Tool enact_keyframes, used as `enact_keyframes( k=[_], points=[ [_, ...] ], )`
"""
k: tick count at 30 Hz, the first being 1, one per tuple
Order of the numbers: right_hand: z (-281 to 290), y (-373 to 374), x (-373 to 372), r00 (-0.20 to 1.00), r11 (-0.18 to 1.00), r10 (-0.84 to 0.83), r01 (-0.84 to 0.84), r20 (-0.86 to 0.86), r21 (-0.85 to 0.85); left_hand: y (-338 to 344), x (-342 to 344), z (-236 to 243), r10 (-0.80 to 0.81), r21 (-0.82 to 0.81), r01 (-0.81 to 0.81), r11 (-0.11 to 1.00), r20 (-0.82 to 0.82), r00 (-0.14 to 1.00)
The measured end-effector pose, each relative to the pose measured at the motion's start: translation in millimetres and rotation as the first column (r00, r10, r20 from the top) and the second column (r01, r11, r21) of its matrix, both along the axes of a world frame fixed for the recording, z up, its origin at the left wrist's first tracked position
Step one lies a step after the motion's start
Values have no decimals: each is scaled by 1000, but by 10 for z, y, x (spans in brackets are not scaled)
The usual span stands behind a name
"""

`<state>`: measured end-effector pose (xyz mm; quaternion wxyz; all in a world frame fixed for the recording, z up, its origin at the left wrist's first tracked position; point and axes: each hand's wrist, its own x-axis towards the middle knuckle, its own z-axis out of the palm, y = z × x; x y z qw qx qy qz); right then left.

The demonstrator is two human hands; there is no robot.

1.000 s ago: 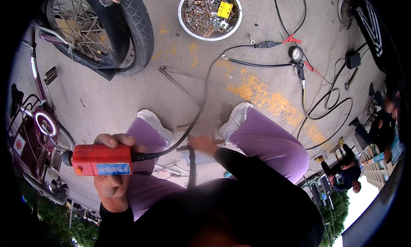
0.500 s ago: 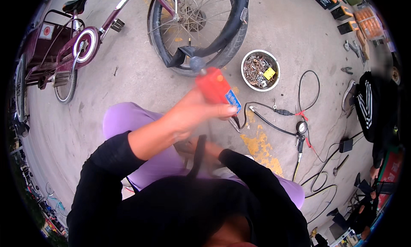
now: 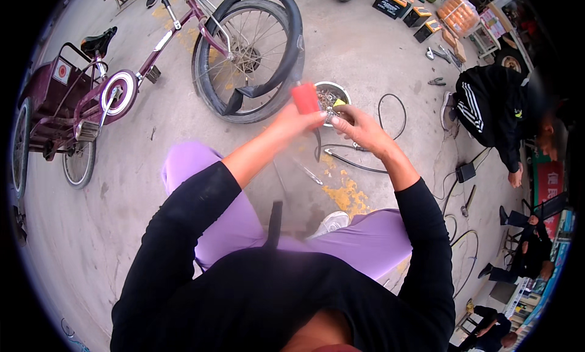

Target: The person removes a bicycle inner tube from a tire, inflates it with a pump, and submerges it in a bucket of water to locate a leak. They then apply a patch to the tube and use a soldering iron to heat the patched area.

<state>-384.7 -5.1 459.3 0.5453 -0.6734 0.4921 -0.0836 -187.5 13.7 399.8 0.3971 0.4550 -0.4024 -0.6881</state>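
Observation:
My left hand is wrapped around a red handheld power tool with a dark cord hanging below it. Its upper end is blurred. My right hand comes in from the other side, its fingers closed beside the left thumb at a small metallic piece that I cannot make out. Both hands are in front of a white-rimmed metal bowl of small metal parts, which they partly hide. Beyond them, a black inner tube hangs out over the spoked wheel of a purple tricycle.
A black air hose lies on the concrete to the right, near a silver pen-like stick. Pliers, batteries and a crouching person in a black jacket are farther right. Other people sit at the lower right.
My right hand has risen from between my knees to meet the left. The red tool has moved closer to the bowl. The whole view has shifted, and the person on the right shows more fully.

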Motion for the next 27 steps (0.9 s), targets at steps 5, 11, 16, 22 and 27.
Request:
enact_keyframes(
  k=[5,11,16,22,27],
  points=[
    [-422,405,115,780,895,-425,284,460,346,14,-254,239,-357,-274,430,860,279,891],
    [-427,210,86,592,833,-553,406,586,376,-375,-130,213,-595,-139,669,730,353,722],
    [-350,-70,-132,471,793,-592,485,654,368,-1376,238,-84,-1,-193,84,978,394,919],
    [-331,-212,-255,451,720,-687,531,570,448,-2341,502,-324,572,-447,-357,820,617,541],
    [-386,-271,-283,502,741,-671,458,546,490,-2648,512,-300,336,-252,-223,942,731,595]
  ],
)
